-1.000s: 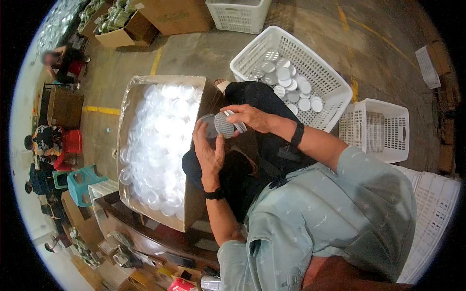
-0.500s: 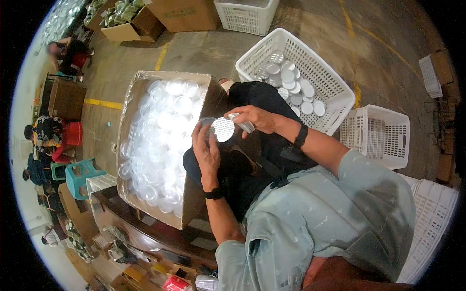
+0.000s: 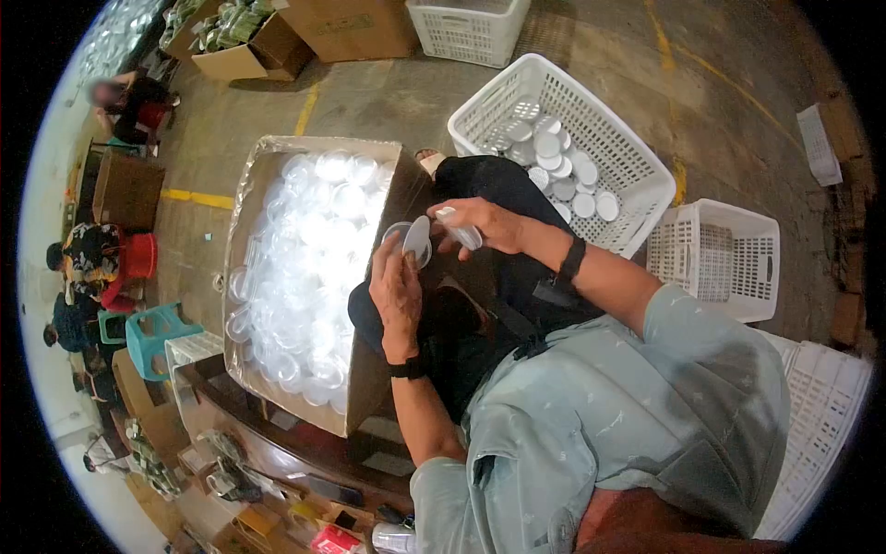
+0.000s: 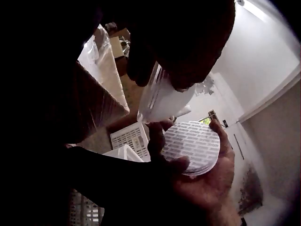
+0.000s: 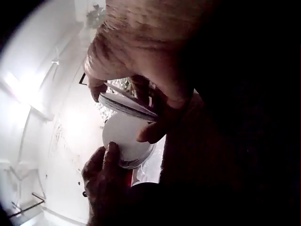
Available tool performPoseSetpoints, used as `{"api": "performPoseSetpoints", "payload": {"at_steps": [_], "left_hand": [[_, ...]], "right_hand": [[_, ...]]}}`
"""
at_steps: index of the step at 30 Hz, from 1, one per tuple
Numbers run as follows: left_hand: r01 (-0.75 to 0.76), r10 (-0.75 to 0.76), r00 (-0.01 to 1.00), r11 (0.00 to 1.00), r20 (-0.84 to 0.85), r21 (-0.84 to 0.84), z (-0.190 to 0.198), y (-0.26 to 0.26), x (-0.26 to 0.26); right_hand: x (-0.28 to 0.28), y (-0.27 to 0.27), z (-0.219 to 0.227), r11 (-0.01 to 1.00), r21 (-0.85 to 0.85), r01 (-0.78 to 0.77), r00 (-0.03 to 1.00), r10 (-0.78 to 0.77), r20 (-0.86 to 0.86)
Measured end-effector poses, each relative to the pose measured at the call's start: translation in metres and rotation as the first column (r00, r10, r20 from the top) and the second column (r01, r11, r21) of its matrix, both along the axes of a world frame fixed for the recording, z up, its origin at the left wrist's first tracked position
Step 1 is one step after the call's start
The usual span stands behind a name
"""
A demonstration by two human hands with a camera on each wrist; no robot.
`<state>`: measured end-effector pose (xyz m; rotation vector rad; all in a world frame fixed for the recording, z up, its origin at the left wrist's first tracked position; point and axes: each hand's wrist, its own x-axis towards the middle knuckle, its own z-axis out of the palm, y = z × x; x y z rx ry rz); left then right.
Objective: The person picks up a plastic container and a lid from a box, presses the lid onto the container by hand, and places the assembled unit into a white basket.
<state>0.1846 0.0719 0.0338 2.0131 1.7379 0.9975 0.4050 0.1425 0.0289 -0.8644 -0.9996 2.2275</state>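
Observation:
My left hand (image 3: 399,300) holds a clear plastic lid (image 3: 397,229) together with a thin white disc (image 3: 417,238) that stands tilted against it. Beside it, my right hand (image 3: 489,224) grips a small stack of white discs (image 3: 465,234). In the left wrist view the top disc (image 4: 193,145) of that stack carries rows of grey print. From the right wrist, the stack (image 5: 126,106) appears edge-on above the left hand's plain white disc (image 5: 126,136). Left of my knees, an open carton (image 3: 374,406) is heaped with clear lids (image 3: 305,268).
A white slotted basket (image 3: 628,166) with several white discs (image 3: 583,171) stands beyond my right leg. Another white crate (image 3: 757,231) is to its right. A teal stool (image 3: 152,337), cardboard boxes (image 3: 129,189) and seated people (image 3: 88,258) are at the left.
The white disc at my left hand turned from printed face forward to tilted, nearly edge-on, against the lid. My right hand drew the stack slightly away and tilted it. The head view shifted slightly.

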Motion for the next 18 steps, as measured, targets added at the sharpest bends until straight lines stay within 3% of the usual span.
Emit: {"api": "performPoseSetpoints", "payload": {"at_steps": [1,2,4,8,10,14,15,16,18], "left_hand": [[-0.016,0.016,1.0,1.0,-0.024,0.008,0.0,0.001,0.0],[-0.017,0.017,1.0,1.0,-0.024,0.008,0.001,0.001,0.0],[-0.016,0.016,0.999,1.0,0.043,0.003,0.004,0.001,0.003],[0.027,-0.031,0.997,0.998,0.077,0.057,-0.012,0.004,-0.006],[0.029,-0.033,0.999,0.985,0.021,0.171,-0.01,0.006,-0.004],[-0.026,0.024,1.0,0.988,0.012,0.155,-0.002,0.002,0.007],[-0.066,0.057,0.951,0.998,0.303,0.02,-0.003,0.0,0.011],[-0.066,0.123,0.819,0.99,0.56,-0.121,-0.003,-0.001,0.014],[-0.075,0.18,0.8,0.977,0.572,-0.202,-0.006,-0.002,0.01]], "right_hand": [[-0.003,-0.003,-0.001,1.0,0.0,-0.001,1.0,0.001,0.0],[-0.006,-0.006,-0.004,0.967,0.254,-0.014,0.993,-0.017,0.12],[-0.01,-0.007,-0.012,0.723,0.68,-0.125,0.944,-0.123,0.305],[-0.01,-0.011,-0.009,0.684,0.701,-0.201,0.927,-0.099,0.362],[-0.011,-0.01,-0.011,0.701,0.688,-0.187,0.926,-0.108,0.361],[-0.01,-0.008,-0.012,0.692,0.681,-0.239,0.911,-0.083,0.404],[-0.011,-0.008,-0.013,0.705,0.672,-0.228,0.913,-0.085,0.398],[-0.011,-0.008,-0.013,0.716,0.664,-0.216,0.916,-0.087,0.392],[-0.011,-0.009,-0.013,0.714,0.662,-0.23,0.911,-0.082,0.405]]}}
